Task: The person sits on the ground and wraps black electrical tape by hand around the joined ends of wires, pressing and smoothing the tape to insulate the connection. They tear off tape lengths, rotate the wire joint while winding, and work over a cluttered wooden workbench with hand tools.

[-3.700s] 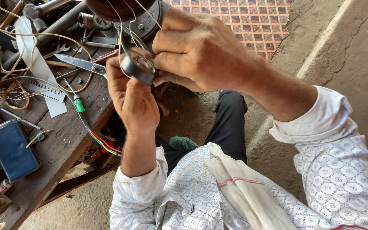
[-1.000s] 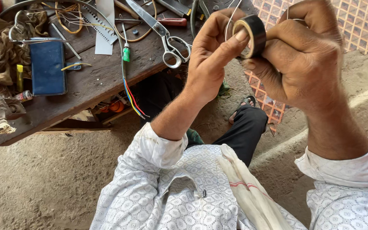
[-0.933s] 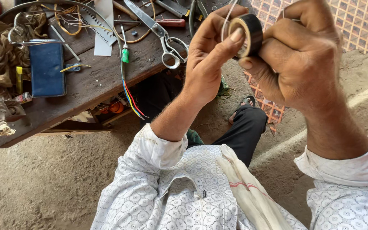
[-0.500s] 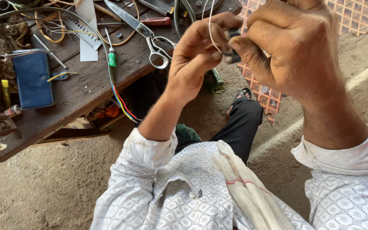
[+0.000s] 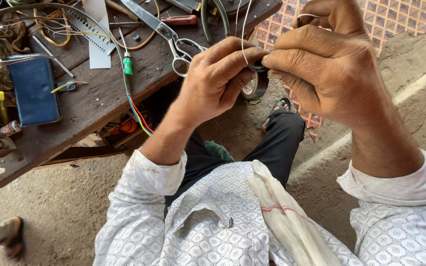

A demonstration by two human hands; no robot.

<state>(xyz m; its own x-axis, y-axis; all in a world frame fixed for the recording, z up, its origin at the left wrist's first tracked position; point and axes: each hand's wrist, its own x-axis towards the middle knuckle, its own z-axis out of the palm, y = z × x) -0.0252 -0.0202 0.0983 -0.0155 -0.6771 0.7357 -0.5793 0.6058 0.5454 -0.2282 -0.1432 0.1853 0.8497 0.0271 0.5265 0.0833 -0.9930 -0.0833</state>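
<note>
My left hand and my right hand meet in front of me, both pinching a roll of black tape that shows only partly between the fingers. A thin pale wire runs up from the pinch point, and another loop of it curls over my right hand's fingers. Both hands hover past the edge of the wooden workbench, above my dark trouser leg.
On the bench lie scissors, a blue case, a white ruler strip, a green-tipped tester with coloured wires, a red-handled tool and tangled wires. Another person's sandalled foot is at the lower left. A patterned mat lies on the concrete floor.
The hands have lowered and closed over the tape roll, which was held up in clear view a second ago. The view has shifted so the bench sits further left.
</note>
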